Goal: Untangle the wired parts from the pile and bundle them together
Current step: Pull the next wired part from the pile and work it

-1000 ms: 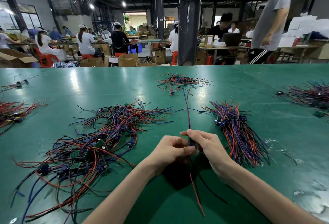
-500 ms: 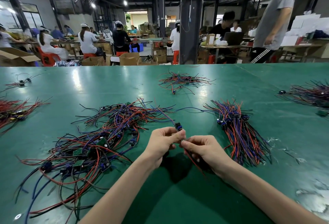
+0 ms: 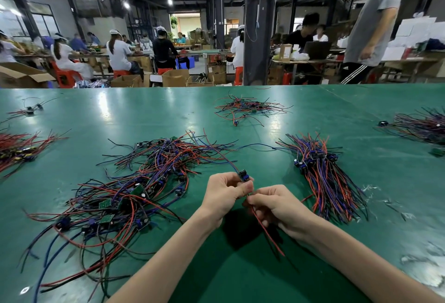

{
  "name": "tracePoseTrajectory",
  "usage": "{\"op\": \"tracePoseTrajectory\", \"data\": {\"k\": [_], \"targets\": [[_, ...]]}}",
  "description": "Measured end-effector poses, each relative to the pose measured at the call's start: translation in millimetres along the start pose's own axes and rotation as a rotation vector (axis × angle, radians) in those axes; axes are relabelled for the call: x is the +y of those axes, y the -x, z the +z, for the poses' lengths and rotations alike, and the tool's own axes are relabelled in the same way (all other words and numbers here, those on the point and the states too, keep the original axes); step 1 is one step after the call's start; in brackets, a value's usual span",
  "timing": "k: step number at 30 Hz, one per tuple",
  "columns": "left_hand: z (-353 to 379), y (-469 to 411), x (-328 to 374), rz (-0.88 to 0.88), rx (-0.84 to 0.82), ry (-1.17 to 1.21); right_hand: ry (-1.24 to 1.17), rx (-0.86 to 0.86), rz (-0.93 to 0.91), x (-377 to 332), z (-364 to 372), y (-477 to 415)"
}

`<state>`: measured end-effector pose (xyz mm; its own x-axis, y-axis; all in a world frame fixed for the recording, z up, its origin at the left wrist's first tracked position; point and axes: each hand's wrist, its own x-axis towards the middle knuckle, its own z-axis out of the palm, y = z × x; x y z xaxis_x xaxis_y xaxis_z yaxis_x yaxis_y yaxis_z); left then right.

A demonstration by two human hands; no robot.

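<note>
Mid-frame, low down, both hands work on a single wired part (image 3: 243,175), a small blue module with leads, held just above the green counter (image 3: 149,119). The left grip (image 3: 225,194) pinches the module between thumb and curled fingers. The right grip (image 3: 277,206), touching the left, is curled round the part's leads, and a red wire (image 3: 267,232) trails from it toward the bottom of the frame. Thin leads run from the module up and left toward the tangled pile (image 3: 134,182) in the left-centre of the frame. Whether they are caught in it or only lie over its edge cannot be told. The step in hand looks like freeing and straightening one part, with most of the pile not yet sorted. The next move probably calls for drawing the upper leads clear without dragging neighbours along. The part would then go alongside the sorted bundle (image 3: 322,177) right of centre, its module lined up with the others. Loose wires may snag if pulled sharply. Smaller heaps lie at upper centre (image 3: 248,108) and at the far right edge (image 3: 423,124).
</note>
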<state>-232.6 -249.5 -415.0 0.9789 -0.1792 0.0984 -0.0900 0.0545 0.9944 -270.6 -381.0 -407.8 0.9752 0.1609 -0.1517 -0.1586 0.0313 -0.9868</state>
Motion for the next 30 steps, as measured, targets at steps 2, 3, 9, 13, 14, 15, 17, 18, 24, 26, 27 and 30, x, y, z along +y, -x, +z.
{"op": "tracePoseTrajectory", "data": {"k": [2, 3, 9, 13, 14, 15, 17, 18, 24, 26, 27, 30], "targets": [[0, -2, 0, 0.016, 0.024, -0.046, 0.032, -0.001, 0.013, -2, -1, 0], [0, -3, 0, 0.026, 0.036, -0.064, 0.031, 0.0, 0.02, -3, -2, 0], [-14, -14, -2, 0.047, 0.195, -0.131, 0.104, -0.072, 0.074, -4, 1, 8], [-29, -22, -5, 0.034, 0.297, -0.182, 0.149, -0.14, 0.073, -5, 3, 11], [-32, -23, -6, 0.03, 0.311, -0.199, 0.152, -0.154, 0.076, -6, 3, 12], [-34, -24, -7, 0.027, 0.319, -0.209, 0.155, -0.165, 0.078, -6, 3, 12], [-36, -26, -9, 0.028, 0.325, -0.226, 0.165, -0.18, 0.081, -6, 2, 13], [-36, -26, -10, 0.029, 0.327, -0.236, 0.175, -0.189, 0.081, -6, 2, 13], [-36, -27, -13, 0.04, 0.335, -0.278, 0.273, -0.235, 0.074, -10, -1, 18], [-37, -27, -14, 0.047, 0.331, -0.284, 0.292, -0.229, 0.086, -11, -3, 18], [-37, -27, -14, 0.051, 0.33, -0.285, 0.297, -0.225, 0.094, -11, -3, 18], [-37, -27, -13, 0.063, 0.331, -0.271, 0.293, -0.237, 0.109, -11, -2, 17]]}}
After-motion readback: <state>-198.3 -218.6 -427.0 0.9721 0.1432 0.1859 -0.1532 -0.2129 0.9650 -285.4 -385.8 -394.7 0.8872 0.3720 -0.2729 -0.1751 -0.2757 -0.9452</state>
